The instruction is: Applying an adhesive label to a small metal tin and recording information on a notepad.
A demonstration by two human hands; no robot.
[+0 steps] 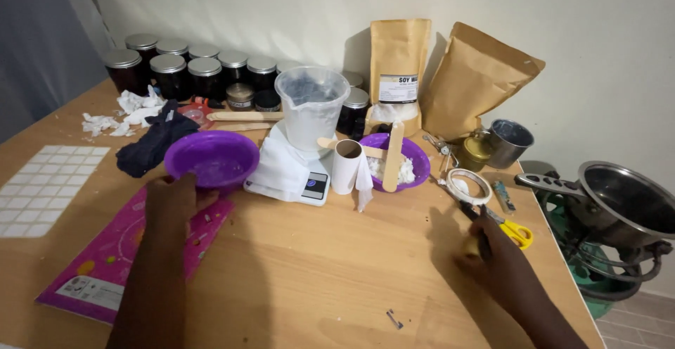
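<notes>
Gripping the near rim of the empty purple bowl (211,159) with the left hand (171,201), fingers curled over the edge, thumb side hidden, so closed on the bowl as far as can be judged. Resting on the table (316,264) a little in from the left edge, half over a pink booklet (105,264), just beside a white scale (292,180) carrying a clear plastic pitcher (311,106). Best held low and level, with the rim pinched firmly and the base kept flat on the wood, so nothing tips toward the dark cloth (151,145) behind. Reaching in from the near edge, forearm straight, wrist slightly bent down. Over toward the right edge, right hand (492,254) lying knuckles up, fingers folded around or beside the yellow-handled scissors (503,226); cannot tell whether truly gripping them or only touching. Forearm angled in from the near right corner. Farther out: a second purple bowl (415,162) holding white flakes and a wooden stick (394,155), a cardboard tube (346,166) upright beside it, a tape roll (470,186), two brown pouches (439,74) against the wall, dark lidded jars (190,67) along the far edge, a sheet of white labels (42,187) at the left edge, a steel pot (626,205) off the right side.
</notes>
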